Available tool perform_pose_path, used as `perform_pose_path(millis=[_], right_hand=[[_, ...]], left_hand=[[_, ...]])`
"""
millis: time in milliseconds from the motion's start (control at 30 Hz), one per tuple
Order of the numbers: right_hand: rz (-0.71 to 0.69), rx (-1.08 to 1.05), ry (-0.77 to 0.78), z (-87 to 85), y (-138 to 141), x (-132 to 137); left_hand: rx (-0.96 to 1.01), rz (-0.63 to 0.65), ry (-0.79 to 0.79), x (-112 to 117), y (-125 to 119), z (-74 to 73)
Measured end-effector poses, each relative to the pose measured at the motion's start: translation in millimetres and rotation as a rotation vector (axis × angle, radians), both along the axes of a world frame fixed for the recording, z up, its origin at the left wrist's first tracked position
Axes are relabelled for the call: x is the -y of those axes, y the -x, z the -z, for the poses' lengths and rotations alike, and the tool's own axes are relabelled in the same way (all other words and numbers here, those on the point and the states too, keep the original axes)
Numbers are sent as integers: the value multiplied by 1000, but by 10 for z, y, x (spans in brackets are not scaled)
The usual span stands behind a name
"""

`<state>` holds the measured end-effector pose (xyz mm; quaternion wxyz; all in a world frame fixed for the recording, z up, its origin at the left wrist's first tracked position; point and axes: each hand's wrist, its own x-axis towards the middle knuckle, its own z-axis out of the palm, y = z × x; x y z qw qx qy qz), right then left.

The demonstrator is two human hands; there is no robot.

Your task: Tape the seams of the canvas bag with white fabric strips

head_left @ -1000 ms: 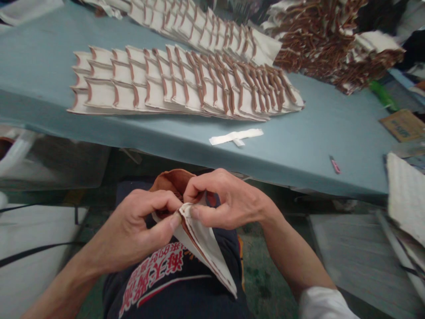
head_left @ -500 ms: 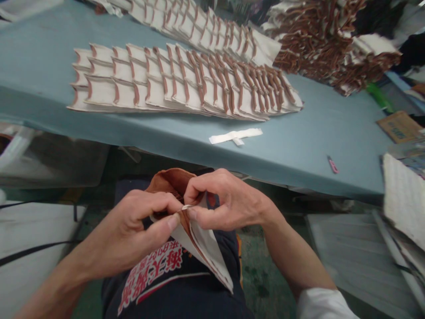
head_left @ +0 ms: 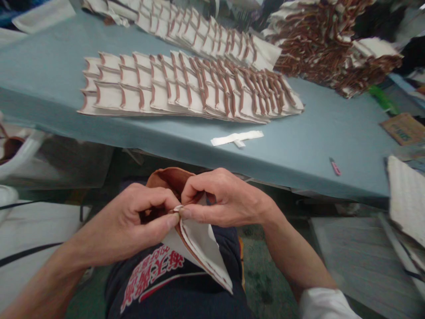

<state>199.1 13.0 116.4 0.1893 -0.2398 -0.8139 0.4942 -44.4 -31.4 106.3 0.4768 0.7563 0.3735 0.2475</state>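
Over my lap I hold a brown-and-white folded leather piece (head_left: 202, 239), its pale backing outward and brown showing along the fold. My left hand (head_left: 142, 221) pinches its upper edge between thumb and forefinger. Right beside it, my right hand (head_left: 222, 199) pinches the same edge, the two thumbs almost touching. A brown curved part of the piece (head_left: 169, 177) rises behind my fingers. One pointed end hangs down over the dark apron (head_left: 172, 283) with red lettering. What lies between the fingertips is mostly hidden.
On the blue-covered table (head_left: 299, 150) lie overlapping rows of white pieces with brown edges (head_left: 186, 88). Behind them stands a heaped brown-and-white stack (head_left: 325, 48). White strips (head_left: 237, 138), a small pink-handled tool (head_left: 335, 167) and a cardboard piece (head_left: 403, 128) lie nearer the front and right.
Both hands have shifted slightly left and closer together along the edge, still pinching it. The fold of the piece has turned a little. The camera view has moved slightly.
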Motion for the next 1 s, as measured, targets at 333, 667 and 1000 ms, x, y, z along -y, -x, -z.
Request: perform_pose_path(millis=[333, 667, 1000], right_hand=[[113, 251, -41, -145, 87, 39], [123, 121, -33, -75, 75, 74], [96, 253, -43, 46, 127, 24]], left_hand=[[-37, -137, -115, -17, 9, -16], [36, -234, -58, 128, -49, 84], [-99, -62, -201, -35, 47, 31]])
